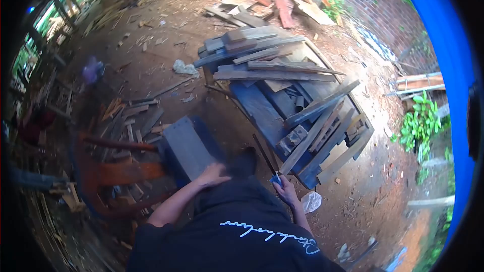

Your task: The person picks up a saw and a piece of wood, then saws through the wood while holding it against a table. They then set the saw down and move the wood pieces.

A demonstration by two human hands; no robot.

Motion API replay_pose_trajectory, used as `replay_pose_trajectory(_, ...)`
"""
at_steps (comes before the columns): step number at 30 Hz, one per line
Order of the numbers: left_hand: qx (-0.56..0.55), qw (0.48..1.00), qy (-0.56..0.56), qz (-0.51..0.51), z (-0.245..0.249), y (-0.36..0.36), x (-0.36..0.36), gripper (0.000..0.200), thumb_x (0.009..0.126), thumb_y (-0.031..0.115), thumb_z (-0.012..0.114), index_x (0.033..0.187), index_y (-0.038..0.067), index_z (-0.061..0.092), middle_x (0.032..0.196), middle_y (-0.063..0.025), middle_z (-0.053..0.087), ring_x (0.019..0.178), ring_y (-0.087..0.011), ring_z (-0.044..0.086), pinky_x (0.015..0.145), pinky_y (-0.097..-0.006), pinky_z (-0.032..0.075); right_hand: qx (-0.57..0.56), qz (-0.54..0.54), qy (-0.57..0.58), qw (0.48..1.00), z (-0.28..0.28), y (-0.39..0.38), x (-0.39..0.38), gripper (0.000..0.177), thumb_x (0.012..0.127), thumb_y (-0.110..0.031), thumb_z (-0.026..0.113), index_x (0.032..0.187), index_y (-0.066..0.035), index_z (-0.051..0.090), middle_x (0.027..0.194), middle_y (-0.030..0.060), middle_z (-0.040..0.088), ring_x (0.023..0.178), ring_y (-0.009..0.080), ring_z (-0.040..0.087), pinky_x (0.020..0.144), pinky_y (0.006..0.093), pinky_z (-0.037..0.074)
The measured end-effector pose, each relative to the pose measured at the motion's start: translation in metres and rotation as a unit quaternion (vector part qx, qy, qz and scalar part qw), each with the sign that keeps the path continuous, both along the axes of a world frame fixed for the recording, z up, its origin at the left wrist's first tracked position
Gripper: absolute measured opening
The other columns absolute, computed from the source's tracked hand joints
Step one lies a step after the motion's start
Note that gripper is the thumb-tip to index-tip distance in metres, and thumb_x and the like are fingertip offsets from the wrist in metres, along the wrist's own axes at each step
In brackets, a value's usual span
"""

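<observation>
Holding that slim, dark, blue-handled tool [276, 179], your right hand [286, 190] wraps its end, probably for control; your left hand [214, 175]'s by the flat grey board [187, 146], grip unclear.

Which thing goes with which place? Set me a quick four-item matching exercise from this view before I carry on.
Things:
1. blue-handled tool
2. heap of long weathered grey boards
3. reddish-brown curved wooden frame
4. bushy green leafy plant

Places:
A. toward the picture's right edge
B. in the person's right hand
C. left of the person's left hand
D. on the bluish table

Pairs: 1-B; 2-D; 3-C; 4-A
</observation>
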State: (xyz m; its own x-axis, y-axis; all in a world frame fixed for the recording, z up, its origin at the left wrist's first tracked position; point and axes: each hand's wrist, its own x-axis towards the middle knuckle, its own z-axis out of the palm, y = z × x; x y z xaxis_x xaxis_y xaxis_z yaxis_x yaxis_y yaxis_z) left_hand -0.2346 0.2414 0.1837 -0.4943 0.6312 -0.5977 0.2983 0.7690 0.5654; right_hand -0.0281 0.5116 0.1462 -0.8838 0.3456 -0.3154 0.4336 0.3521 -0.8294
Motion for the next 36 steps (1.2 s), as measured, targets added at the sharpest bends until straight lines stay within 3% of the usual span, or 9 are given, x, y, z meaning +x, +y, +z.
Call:
replay_pose_trajectory(7, -0.061, 0.994, 0.088, 0.02, -0.02, 0.053, -0.049, 0.046, 0.085, 0.037, 0.059, 0.115, 0.002, 0.057, 0.119, -0.0249, 0.054, 0.112, -0.0403, 0.051, 0.095, -0.0452, 0.042, -0.054, -0.041, -0.055, 0.996, 0.015, -0.002, -0.012, 0.025, 0.089, -0.026, 0.063, 0.101, -0.004, 0.062, 0.082, 0.008, 0.064, 0.075, 0.0122, 0.058, 0.069, 0.0309, 0.047)
replay_pose_trajectory(15, -0.02, 0.991, 0.1, -0.082, -0.046, 0.079, -0.158, 0.021, 0.086, 0.024, 0.06, 0.095, 0.005, 0.059, 0.097, -0.0155, 0.057, 0.1, -0.0328, 0.055, 0.086, -0.0423, 0.044, -0.147, -0.084, -0.014, 0.985, -0.004, -0.006, -0.104, 0.025, 0.088, -0.027, 0.064, 0.103, -0.006, 0.062, 0.086, 0.012, 0.067, 0.08, 0.0205, 0.065, 0.074, 0.0325, 0.049)
replay_pose_trajectory(19, -0.108, 0.963, -0.148, -0.197, -0.03, 0.079, -0.264, 0.029, 0.088, 0.029, 0.058, 0.103, 0.005, 0.062, 0.104, -0.0178, 0.064, 0.1, -0.0309, 0.061, 0.085, -0.0419, 0.047, -0.104, -0.103, -0.001, 0.989, -0.004, 0.002, -0.184, 0.026, 0.09, -0.029, 0.061, 0.103, -0.006, 0.06, 0.08, 0.0116, 0.065, 0.076, 0.0223, 0.065, 0.069, 0.0337, 0.049)
replay_pose_trajectory(21, -0.138, 0.931, -0.232, -0.247, -0.016, 0.08, -0.312, 0.024, 0.089, 0.026, 0.057, 0.1, 0.005, 0.061, 0.095, -0.0095, 0.065, 0.094, -0.0186, 0.06, 0.082, -0.0352, 0.045, -0.095, -0.153, 0.033, 0.983, 0.003, 0.002, -0.227, 0.025, 0.092, -0.029, 0.06, 0.102, -0.006, 0.059, 0.076, 0.011, 0.063, 0.071, 0.0217, 0.063, 0.065, 0.034, 0.048)
replay_pose_trajectory(23, -0.166, 0.907, -0.234, -0.308, -0.015, 0.083, -0.354, 0.025, 0.089, 0.026, 0.057, 0.104, 0.007, 0.062, 0.097, -0.0089, 0.065, 0.094, -0.0191, 0.06, 0.083, -0.035, 0.045, -0.095, -0.195, 0.013, 0.976, 0.008, 0.015, -0.269, 0.025, 0.092, -0.027, 0.059, 0.105, -0.006, 0.06, 0.076, 0.0063, 0.061, 0.068, 0.0135, 0.056, 0.064, 0.029, 0.046)
replay_pose_trajectory(26, -0.182, 0.909, -0.211, -0.309, -0.036, 0.094, -0.395, 0.034, 0.087, 0.033, 0.059, 0.111, 0.01, 0.062, 0.104, -0.0107, 0.066, 0.101, -0.0247, 0.06, 0.088, -0.0376, 0.045, -0.039, -0.214, 0.005, 0.976, 0.016, 0.027, -0.313, 0.021, 0.092, -0.025, 0.059, 0.1, -0.005, 0.059, 0.07, 0.0093, 0.057, 0.062, 0.0168, 0.054, 0.059, 0.0313, 0.044)
replay_pose_trajectory(29, -0.106, 0.91, -0.18, -0.359, -0.078, 0.119, -0.392, 0.045, 0.085, 0.042, 0.06, 0.115, 0.009, 0.059, 0.109, -0.0138, 0.064, 0.106, -0.0313, 0.059, 0.09, -0.0411, 0.046, -0.018, -0.226, -0.009, 0.974, 0.014, 0.036, -0.338, 0.018, 0.092, -0.022, 0.058, 0.096, -0.004, 0.057, 0.068, 0.0126, 0.056, 0.059, 0.0208, 0.056, 0.057, 0.0326, 0.044)
replay_pose_trajectory(31, 0.033, 0.884, -0.23, -0.405, -0.14, 0.131, -0.366, 0.051, 0.085, 0.048, 0.056, 0.117, 0.008, 0.058, 0.114, -0.0177, 0.062, 0.108, -0.0331, 0.058, 0.09, -0.0402, 0.046, 0.019, -0.29, 0.037, 0.956, 0.011, 0.045, -0.353, 0.019, 0.093, -0.022, 0.056, 0.091, -0.003, 0.056, 0.058, 0.0045, 0.048, 0.053, 0.0101, 0.044, 0.051, 0.0284, 0.039)
replay_pose_trajectory(36, -0.065, 0.874, -0.238, -0.419, -0.188, 0.198, -0.284, 0.046, 0.084, 0.04, 0.063, 0.109, 0.002, 0.061, 0.112, -0.0196, 0.062, 0.107, -0.0331, 0.058, 0.089, -0.0401, 0.046, 0.058, -0.322, 0.046, 0.944, -0.011, 0.066, -0.374, 0.019, 0.098, -0.022, 0.046, 0.099, -0.004, 0.053, 0.064, -0.0003, 0.049, 0.057, 0.0076, 0.049, 0.052, 0.025, 0.041)
